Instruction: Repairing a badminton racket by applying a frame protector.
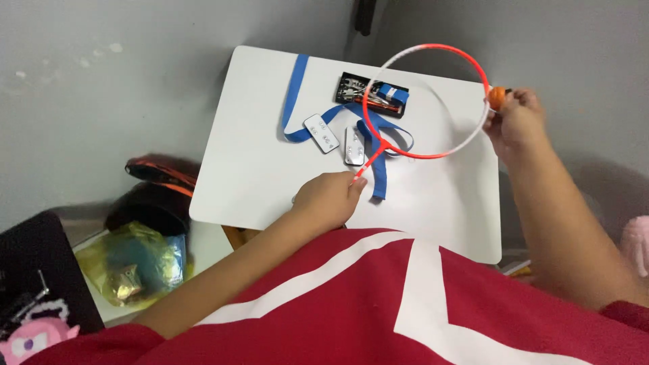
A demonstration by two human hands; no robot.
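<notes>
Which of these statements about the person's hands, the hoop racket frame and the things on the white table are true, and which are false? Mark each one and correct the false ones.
1. The left hand grips the handle end of the red and white hoop racket frame. True.
2. The right hand holds a blue ball. False: it holds a small orange piece at the hoop's rim.
3. A blue strap lies across the white table. True.
4. The two small silver rectangular devices lie on the floor. False: they lie on the table, beside the strap.
5. The black tray sits on the near edge of the table. False: it sits near the far edge.
</notes>
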